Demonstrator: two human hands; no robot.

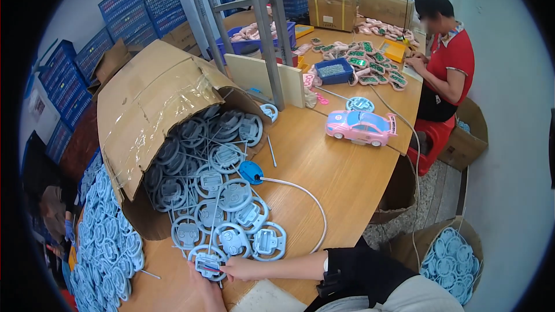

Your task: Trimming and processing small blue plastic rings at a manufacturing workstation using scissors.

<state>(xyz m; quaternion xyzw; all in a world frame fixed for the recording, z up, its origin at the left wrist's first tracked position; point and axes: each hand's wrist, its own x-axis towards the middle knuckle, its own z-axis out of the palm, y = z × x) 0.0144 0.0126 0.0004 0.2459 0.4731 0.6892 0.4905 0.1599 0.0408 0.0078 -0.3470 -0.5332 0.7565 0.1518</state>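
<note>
A light blue toy steering wheel (200,251) with a rectangular opening at its centre lies at the table's near edge. My left hand (202,286) grips its near rim from below, fingers partly hidden. Over the wheel's centre, my right hand (241,268) is closed in a pinch. A thin dark and reddish item shows at its fingertips, too small to name. Just beyond, several more blue wheels (233,195) spill from a tipped cardboard box (156,98).
A blue disc (251,172) trails a white cable (315,201). A pink toy car (359,127) stands to the right. Wheels fill a floor box (451,263) and a pile (107,242) at left. Beyond a metal ladder frame (267,40), a co-worker in red (454,58) sits at the table.
</note>
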